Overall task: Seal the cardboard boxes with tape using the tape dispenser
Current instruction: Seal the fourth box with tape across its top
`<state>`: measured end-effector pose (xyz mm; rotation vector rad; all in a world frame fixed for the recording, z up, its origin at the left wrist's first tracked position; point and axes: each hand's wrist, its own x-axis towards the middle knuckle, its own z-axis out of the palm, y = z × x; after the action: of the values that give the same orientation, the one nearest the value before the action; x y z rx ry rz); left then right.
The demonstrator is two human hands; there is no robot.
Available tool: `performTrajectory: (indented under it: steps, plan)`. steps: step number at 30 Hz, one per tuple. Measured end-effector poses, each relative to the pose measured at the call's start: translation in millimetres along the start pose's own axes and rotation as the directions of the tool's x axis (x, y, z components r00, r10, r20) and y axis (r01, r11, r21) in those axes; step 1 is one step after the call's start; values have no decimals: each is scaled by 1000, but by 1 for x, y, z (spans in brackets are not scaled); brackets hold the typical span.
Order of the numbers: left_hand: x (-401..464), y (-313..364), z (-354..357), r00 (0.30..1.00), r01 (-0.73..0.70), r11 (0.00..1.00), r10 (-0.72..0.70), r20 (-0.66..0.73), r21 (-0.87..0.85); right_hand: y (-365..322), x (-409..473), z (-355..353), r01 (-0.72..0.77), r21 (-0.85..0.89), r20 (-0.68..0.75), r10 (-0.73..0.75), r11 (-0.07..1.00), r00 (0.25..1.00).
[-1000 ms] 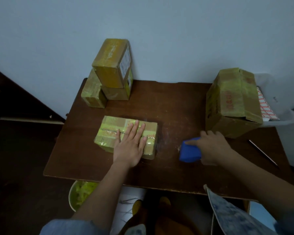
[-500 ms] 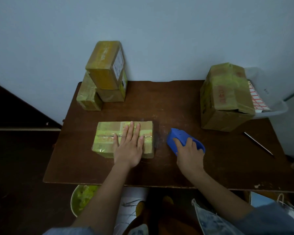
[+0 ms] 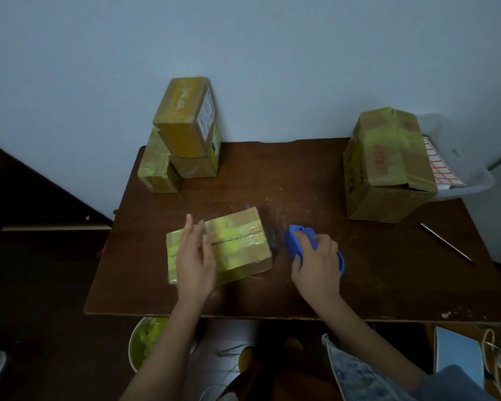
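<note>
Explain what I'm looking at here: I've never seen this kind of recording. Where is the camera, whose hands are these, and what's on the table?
There is no machine: a person wears a wide-angle camera on the head, looking down at their own two hands. The left hand lies with straight fingers over a flat taped cardboard box on the brown table. The right hand grips a blue tape dispenser just beside that box. At the far left, three taped boxes are stacked against the wall. At the far right sits a larger box, with a clear plastic tub of red-gridded sheets behind it. A thin pen-like stick lies near the right edge.
</note>
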<state>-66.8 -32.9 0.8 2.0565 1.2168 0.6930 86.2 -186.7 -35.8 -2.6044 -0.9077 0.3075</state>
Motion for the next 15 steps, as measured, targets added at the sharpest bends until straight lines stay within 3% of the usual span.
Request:
performTrajectory:
  steps: [3, 6, 10, 15]
  plan:
    - [1, -11, -12, 987, 102, 994, -105, -122, -29, -25, 5, -7, 125, 358, -68, -108, 925, 992]
    - [5, -19, -18, 944, 250, 966, -259, -206, -67, -51, 13, -12, 50, 579, -19, -48, 814, 999]
    - [10, -32, -15, 880, 453, 885, -464, -105, -110, -74, 13, -9, -40, 637, 92, -24, 770, 995]
    - [16, -44, -15, 845, 533, 843, -535, -5, -70, -83, 13, 11, -84, 547, 133, 13, 833, 991]
